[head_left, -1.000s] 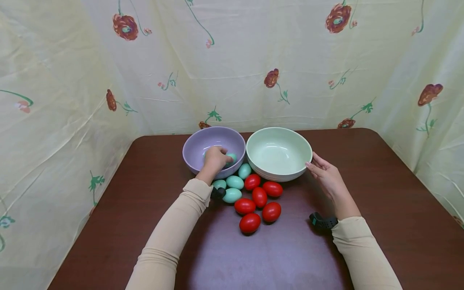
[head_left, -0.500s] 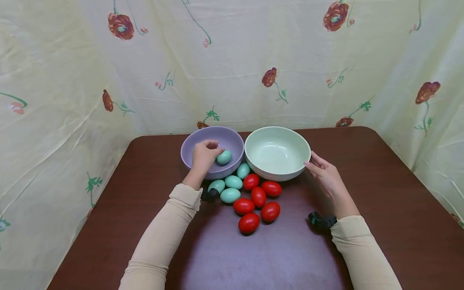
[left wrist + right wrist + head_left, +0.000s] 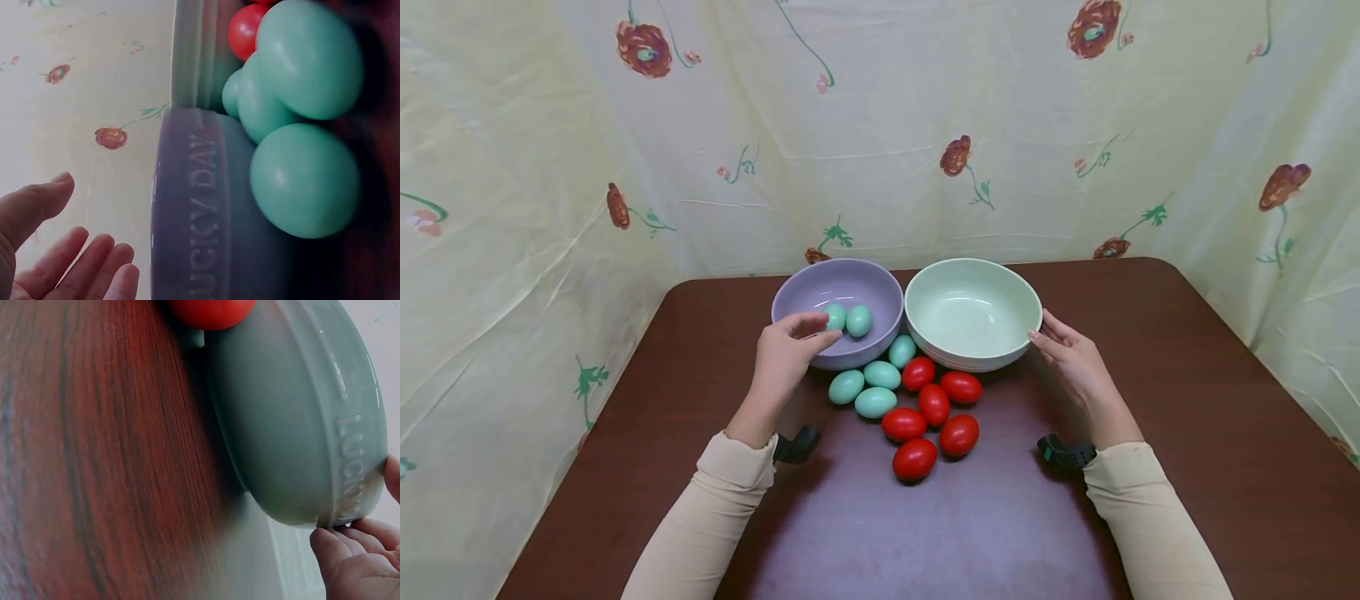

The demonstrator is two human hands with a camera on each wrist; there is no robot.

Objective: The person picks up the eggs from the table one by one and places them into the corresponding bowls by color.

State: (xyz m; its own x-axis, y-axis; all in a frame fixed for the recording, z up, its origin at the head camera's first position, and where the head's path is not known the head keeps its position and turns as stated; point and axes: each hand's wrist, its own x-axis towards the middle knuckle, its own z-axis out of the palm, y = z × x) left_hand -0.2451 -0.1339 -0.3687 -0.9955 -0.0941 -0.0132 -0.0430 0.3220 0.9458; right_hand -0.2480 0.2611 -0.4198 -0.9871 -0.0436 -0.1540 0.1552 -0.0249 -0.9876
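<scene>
A person's left hand [image 3: 781,354], its fingers relaxed and parted from the thumb with nothing between them, hovers at the near-left rim of a lilac bowl [image 3: 868,354] where two turquoise eggs [image 3: 859,322] lie side by side. The right hand [image 3: 1075,362] sets thumb and fairly straight fingers against the outer wall of a mint-green bowl [image 3: 970,308], apparently steadying it rather than lifting; light pressure should suffice, since a hard push could drive it into its lilac neighbor.

On the dark wood counter [image 3: 1007,517], four more turquoise eggs [image 3: 876,403] cluster before the bowls, alongside six red eggs [image 3: 914,460], one of which sits close against the green wall.

The outermost turquoise egg [image 3: 846,387], nearest the left hand and clear of the reds, looks the easiest to take. A descent from above, thumb on one side and fingers on the other, would best avoid nudging the rest; smooth and rounded, they probably roll readily. Any egg bound for the lilac bowl should clear its rim and be lowered beside the pair, not dropped.
</scene>
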